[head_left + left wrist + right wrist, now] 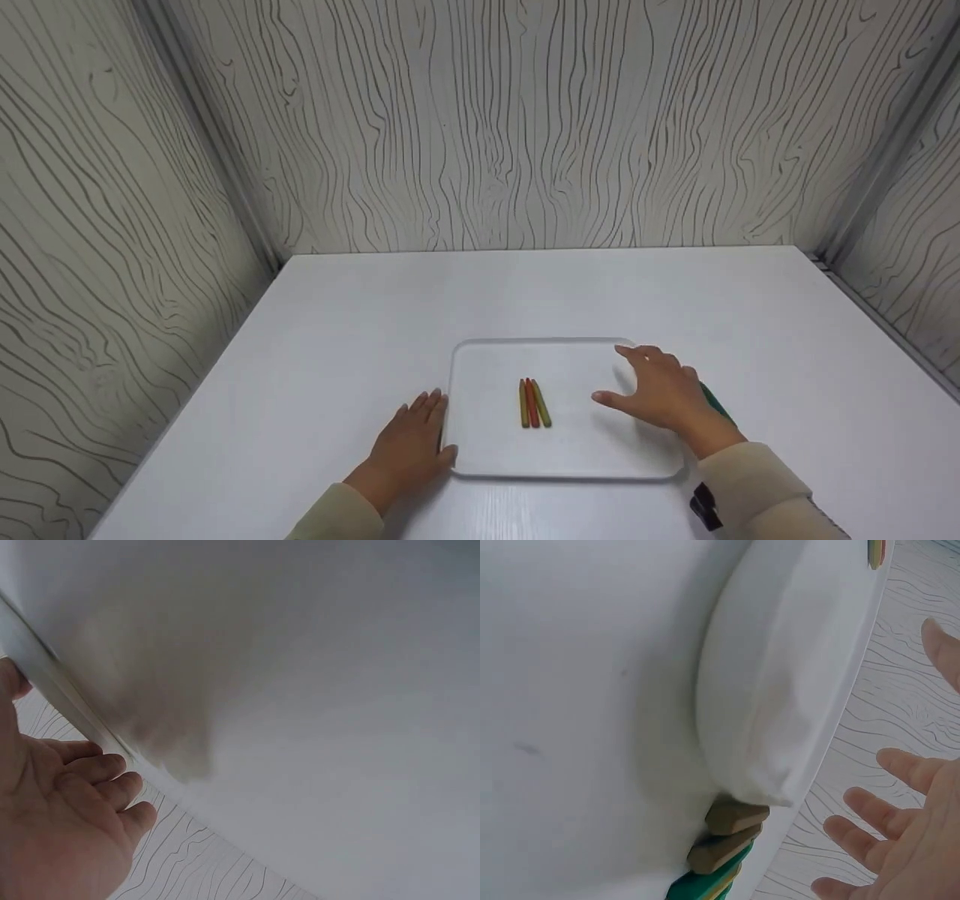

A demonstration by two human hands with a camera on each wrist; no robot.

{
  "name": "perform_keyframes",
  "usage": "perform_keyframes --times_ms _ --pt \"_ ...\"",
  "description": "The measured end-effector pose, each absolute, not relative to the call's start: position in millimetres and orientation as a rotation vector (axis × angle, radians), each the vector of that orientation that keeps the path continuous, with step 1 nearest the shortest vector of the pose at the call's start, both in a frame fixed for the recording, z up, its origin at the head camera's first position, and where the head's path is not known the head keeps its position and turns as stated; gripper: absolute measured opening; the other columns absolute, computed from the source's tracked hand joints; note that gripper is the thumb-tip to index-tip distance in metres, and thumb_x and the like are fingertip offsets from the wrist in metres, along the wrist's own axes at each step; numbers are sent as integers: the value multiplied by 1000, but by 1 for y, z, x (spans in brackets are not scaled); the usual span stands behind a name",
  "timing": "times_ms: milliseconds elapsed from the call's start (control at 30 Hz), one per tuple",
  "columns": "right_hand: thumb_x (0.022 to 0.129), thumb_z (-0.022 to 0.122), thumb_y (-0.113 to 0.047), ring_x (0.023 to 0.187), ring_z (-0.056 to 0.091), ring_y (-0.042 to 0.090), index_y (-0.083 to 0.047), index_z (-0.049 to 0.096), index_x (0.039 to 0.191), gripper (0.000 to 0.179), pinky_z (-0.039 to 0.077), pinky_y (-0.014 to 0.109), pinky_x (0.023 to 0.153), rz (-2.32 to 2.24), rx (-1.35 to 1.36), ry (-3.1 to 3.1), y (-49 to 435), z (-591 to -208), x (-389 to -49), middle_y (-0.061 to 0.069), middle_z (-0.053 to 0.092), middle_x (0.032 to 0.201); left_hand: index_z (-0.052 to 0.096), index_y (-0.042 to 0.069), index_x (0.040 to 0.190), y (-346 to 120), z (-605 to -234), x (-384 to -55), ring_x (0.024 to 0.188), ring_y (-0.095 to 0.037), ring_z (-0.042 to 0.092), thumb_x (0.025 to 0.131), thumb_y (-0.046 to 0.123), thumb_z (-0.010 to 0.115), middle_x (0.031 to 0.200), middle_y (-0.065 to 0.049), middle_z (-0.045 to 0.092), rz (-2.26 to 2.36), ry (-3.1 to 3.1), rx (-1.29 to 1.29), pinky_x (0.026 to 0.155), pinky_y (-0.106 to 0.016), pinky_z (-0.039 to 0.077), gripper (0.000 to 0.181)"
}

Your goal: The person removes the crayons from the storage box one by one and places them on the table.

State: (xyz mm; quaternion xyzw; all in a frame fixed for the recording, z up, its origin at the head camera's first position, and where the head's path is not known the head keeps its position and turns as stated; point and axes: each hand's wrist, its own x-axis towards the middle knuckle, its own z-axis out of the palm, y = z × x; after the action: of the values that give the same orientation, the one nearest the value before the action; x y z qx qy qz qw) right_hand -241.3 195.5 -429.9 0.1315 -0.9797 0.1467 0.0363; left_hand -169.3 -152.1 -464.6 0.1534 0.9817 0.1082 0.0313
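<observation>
A white tray lies on the table with three slim crayon-like sticks in it, two yellowish-green ones with a red one between. My left hand rests flat along the tray's left side, its thumb at the near left corner. In the left wrist view its fingers are loosely bent by the tray's edge. Over the tray's right part, my right hand hovers with spread fingers and nothing in them. Beyond the tray's right rim, partly hidden by this hand, lie several more sticks, brown, green and yellow.
The white table extends around the tray. Wood-grain patterned panels stand at the back and both sides, with grey metal posts in the corners. A black strap piece sits at the right sleeve.
</observation>
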Motion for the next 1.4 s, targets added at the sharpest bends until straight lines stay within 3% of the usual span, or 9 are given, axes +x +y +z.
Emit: perform_keyframes --times_ms 667,1133,1400 --pt "76 66 -64 121 44 41 -8 52 136 84 34 63 96 504 507 -3015 150 -440 -238 19 50 133 32 -4 145 -152 -463 -167 139 -35 25 94 38 52 151 -18 31 392 3014 478 111 -51 21 69" --pt "74 70 -61 117 48 38 -10 56 132 78 37 58 91 506 551 -3015 130 -449 -238 15 53 128 33 -4 145 -152 -463 -169 139 -34 26 93 37 53 150 -17 32 381 3020 460 111 -51 22 70" --pt "72 75 -57 108 52 34 -16 64 122 66 40 54 81 471 594 -3014 124 -451 -240 11 56 118 32 -4 145 -152 -463 -169 139 -34 26 93 37 52 151 -17 31 379 3013 458 111 -51 22 70"
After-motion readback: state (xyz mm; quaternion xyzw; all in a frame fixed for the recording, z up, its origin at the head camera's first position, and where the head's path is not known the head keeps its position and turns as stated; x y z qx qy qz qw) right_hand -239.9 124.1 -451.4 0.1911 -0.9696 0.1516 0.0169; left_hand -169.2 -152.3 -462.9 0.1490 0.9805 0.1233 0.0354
